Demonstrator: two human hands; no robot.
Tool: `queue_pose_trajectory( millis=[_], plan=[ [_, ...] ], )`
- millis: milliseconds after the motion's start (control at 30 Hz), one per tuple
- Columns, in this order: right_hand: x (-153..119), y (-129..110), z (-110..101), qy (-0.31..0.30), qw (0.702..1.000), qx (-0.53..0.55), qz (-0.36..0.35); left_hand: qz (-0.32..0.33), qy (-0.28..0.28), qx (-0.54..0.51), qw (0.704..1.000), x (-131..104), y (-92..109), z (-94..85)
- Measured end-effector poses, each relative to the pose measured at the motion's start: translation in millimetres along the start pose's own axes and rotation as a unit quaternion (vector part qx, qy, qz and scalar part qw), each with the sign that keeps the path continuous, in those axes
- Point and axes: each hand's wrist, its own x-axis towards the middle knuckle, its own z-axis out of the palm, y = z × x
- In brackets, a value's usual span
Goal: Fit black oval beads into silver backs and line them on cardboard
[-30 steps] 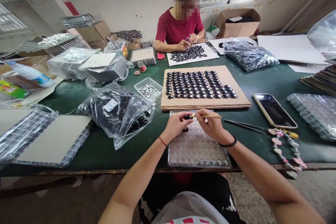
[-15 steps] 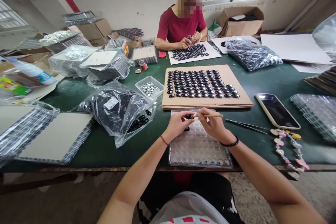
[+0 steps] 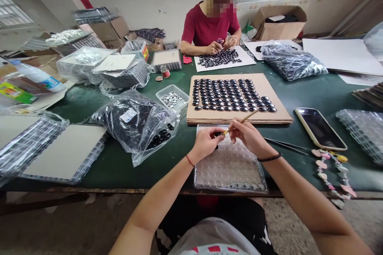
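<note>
Over the back part of a clear plastic tray (image 3: 230, 171), my left hand (image 3: 207, 143) pinches a small glossy black oval piece (image 3: 219, 134). My right hand (image 3: 243, 135) grips a thin wooden-handled brush (image 3: 249, 116), slanted with its handle up to the right and its tip at the black piece. Another dark piece (image 3: 216, 147) shows just below my left fingers. Behind the tray, rows of black ovals (image 3: 224, 95) lie on a stack of brown cardboard (image 3: 275, 105).
Tweezers (image 3: 287, 145), a phone (image 3: 320, 128) and a shell-bead string (image 3: 321, 171) lie right. Left are a bag of black pieces (image 3: 131, 117) and a box of small metal parts (image 3: 172, 97). Across the table, a person in a red shirt (image 3: 209, 24) handles black pieces on a white board.
My right hand has shifted slightly right, its fingers have spread more, and the brush handle now tilts more steeply upward. The view has shifted a little, so most things appear farther right.
</note>
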Motion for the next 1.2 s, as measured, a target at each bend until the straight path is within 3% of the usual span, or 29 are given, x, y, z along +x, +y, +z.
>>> queue_pose_trajectory(
  millis=[67, 200, 333, 467, 600, 767, 967, 1200],
  plan=[
    [1.8, -0.9, -1.0, 0.013, 0.998, 0.055, 0.009, -0.005, -0.007, 0.002, 1.000, -1.0, 2.9, -0.5],
    [0.3, -1.3, 3.5, 0.022, 0.999, 0.035, 0.016, -0.005, -0.010, 0.006, 1.000, -1.8, 7.5, -3.4],
    [-2.7, -4.0, 7.5, -0.018, 0.997, 0.013, 0.070, 0.034, 0.017, 0.019, 0.999, -2.3, 8.6, -5.1],
    [-1.6, -2.8, 7.1, -0.029, 0.996, 0.014, 0.080, 0.084, 0.009, 0.063, 0.994, -3.9, 9.8, -5.1],
    [0.4, 1.5, 6.8, 0.015, 0.998, -0.027, 0.051, 0.130, 0.027, 0.134, 0.982, -6.3, 10.6, -5.4],
    [0.0, 2.8, 7.6, 0.091, 0.987, -0.120, -0.047, 0.167, 0.096, 0.200, 0.961, -8.2, 6.7, -6.3],
    [-0.1, 3.1, 8.7, 0.125, 0.976, -0.148, -0.099, 0.151, 0.136, 0.208, 0.957, -6.6, 5.9, -5.8],
    [0.6, 5.5, 7.8, 0.142, 0.974, -0.145, -0.105, 0.153, 0.118, 0.218, 0.957, -7.4, 9.0, -5.7]
  ],
)
